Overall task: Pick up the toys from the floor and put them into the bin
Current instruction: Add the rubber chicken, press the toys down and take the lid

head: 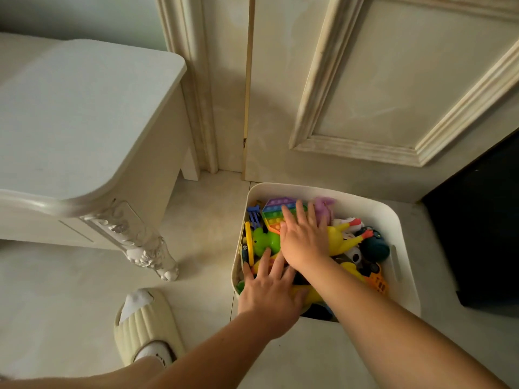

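Observation:
A white plastic bin (373,209) stands on the floor by the door, packed with toys. Among them are a rainbow pop-it pad (273,213), a green frog (265,242), a yellow rubber chicken (341,238), a dark teal ball (375,248) and an orange truck (377,280). My right hand (304,240) lies flat with spread fingers on the toys in the middle of the bin. My left hand (271,293) rests flat on the toys at the bin's near left corner, fingers apart. Neither hand grips anything.
A cream nightstand (84,113) with a carved leg (151,248) stands at the left. A panelled door (379,88) is behind the bin, a black object (483,234) to its right. My foot in a cream slipper (146,324) is on the pale tiled floor.

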Available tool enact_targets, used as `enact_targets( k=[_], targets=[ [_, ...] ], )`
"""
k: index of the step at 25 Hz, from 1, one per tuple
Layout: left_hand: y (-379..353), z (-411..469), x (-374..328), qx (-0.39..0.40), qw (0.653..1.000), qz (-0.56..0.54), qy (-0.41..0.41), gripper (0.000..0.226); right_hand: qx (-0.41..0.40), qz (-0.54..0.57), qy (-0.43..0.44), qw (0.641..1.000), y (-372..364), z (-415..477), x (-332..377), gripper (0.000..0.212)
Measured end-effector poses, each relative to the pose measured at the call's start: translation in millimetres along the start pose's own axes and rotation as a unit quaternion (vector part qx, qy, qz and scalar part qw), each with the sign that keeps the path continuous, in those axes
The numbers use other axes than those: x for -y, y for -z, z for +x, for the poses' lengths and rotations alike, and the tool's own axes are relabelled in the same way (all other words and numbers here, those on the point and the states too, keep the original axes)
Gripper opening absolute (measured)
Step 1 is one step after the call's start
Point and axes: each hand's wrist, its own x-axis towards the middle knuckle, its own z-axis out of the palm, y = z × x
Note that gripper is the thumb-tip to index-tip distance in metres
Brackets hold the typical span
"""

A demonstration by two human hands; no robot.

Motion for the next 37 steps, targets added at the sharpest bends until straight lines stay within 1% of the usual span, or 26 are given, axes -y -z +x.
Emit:
enact_targets(
  k=[2,4,5,6,7,8,10,11,12,13,14,15,16,17,18,20,21,22,23,25,28,29,31,34,36,37],
  targets=[
    [0.6,3.1,1.6,0.008,1.0,0.0,0.004,0.064,0.076,0.012,-0.011,0.997,-6.0,6.6,2.5,0.054],
    [4.2,5.1,3.4,0.027,1.0,-0.004,0.006,0.062,0.129,0.029,-0.011,0.991,0.7,17.0,0.2,0.053],
    [8.2,5.3,3.8,0.039,0.999,-0.013,0.004,0.061,0.143,0.053,-0.003,0.988,9.1,19.4,-1.8,0.053],
    [13.7,5.2,4.7,0.045,0.998,-0.031,0.006,0.06,0.134,0.089,0.01,0.987,17.5,20.5,-5.8,0.051],
    [20.8,5.2,5.7,0.039,0.997,-0.062,0.014,0.059,0.095,0.152,0.011,0.984,25.4,18.8,-12.6,0.048],
    [28.3,4.2,6.4,0.016,0.994,-0.104,0.031,0.057,0.04,0.226,-0.009,0.973,33.1,11.2,-21.8,0.043],
    [47.2,-0.3,7.7,-0.054,0.973,-0.206,0.084,0.049,-0.052,0.349,-0.065,0.934,46.1,-10.6,-43.6,0.035],
    [57.7,-5.2,9.4,-0.079,0.953,-0.266,0.122,0.045,-0.078,0.396,-0.091,0.91,49.5,-20.3,-54.4,0.032],
    [68.9,-11.9,12.0,-0.097,0.921,-0.339,0.168,0.041,-0.096,0.447,-0.12,0.881,52.1,-29.9,-63.8,0.029],
    [81.2,-19.7,16.5,-0.107,0.872,-0.429,0.21,0.04,-0.108,0.502,-0.151,0.845,54.9,-38.3,-69.1,0.028],
    [95.4,-28.2,22.2,-0.118,0.806,-0.53,0.237,0.038,-0.115,0.543,-0.178,0.812,59.2,-46.9,-71.3,0.028],
    [110.2,-34.5,29.1,-0.131,0.73,-0.624,0.247,0.038,-0.118,0.563,-0.192,0.795,63.2,-52.9,-71.6,0.028],
    [125.1,-41.3,36.6,-0.144,0.659,-0.696,0.245,0.038,-0.115,0.563,-0.191,0.796,66.7,-57.2,-69.1,0.028],
    [140.5,-48.7,43.5,-0.155,0.598,-0.749,0.237,0.039,-0.111,0.561,-0.181,0.8,69.3,-60.6,-66.1,0.028],
    [155.0,-55.8,49.7,-0.163,0.54,-0.795,0.224,0.042,-0.108,0.567,-0.167,0.799,71.6,-63.6,-62.9,0.027],
    [182.3,-70.6,62.2,-0.181,0.434,-0.864,0.182,0.057,-0.105,0.593,-0.143,0.785,75.8,-68.6,-51.1,0.025],
    [193.7,-76.0,67.1,-0.195,0.388,-0.886,0.162,0.066,-0.104,0.599,-0.138,0.782,77.4,-70.0,-46.3,0.025],
    [203.4,-79.7,73.1,-0.215,0.353,-0.898,0.149,0.072,-0.098,0.603,-0.135,0.78,78.8,-71.8,-41.9,0.024],
    [210.7,-81.2,78.3,-0.237,0.329,-0.903,0.142,0.076,-0.088,0.609,-0.135,0.777,80.2,-73.8,-38.0,0.024],
    [218.2,-80.0,89.6,-0.268,0.302,-0.904,0.139,0.077,-0.068,0.621,-0.13,0.77,80.3,-77.7,-30.9,0.023],
    [218.9,-71.5,102.1,-0.261,0.264,-0.915,0.158,0.075,-0.055,0.62,-0.123,0.773,75.8,-81.7,-27.3,0.02],
    [219.7,-67.9,104.5,-0.26,0.259,-0.914,0.169,0.073,-0.055,0.618,-0.124,0.775,74.3,-82.2,-28.4,0.019],
    [222.6,-61.4,108.4,-0.278,0.261,-0.905,0.191,0.064,-0.055,0.615,-0.134,0.775,72.3,-83.6,-30.4,0.017],
    [219.5,-53.1,103.0,-0.299,0.27,-0.897,0.184,0.037,-0.056,0.627,-0.159,0.761,70.4,-87.2,-33.0,0.019],
    [207.3,-53.6,93.0,-0.269,0.285,-0.907,0.152,0.019,-0.053,0.63,-0.167,0.756,68.7,-89.4,-33.8,0.02],
    [198.7,-56.4,88.6,-0.242,0.297,-0.914,0.132,0.015,-0.052,0.632,-0.17,0.755,68.0,-90.1,-33.7,0.019]
  ],
)
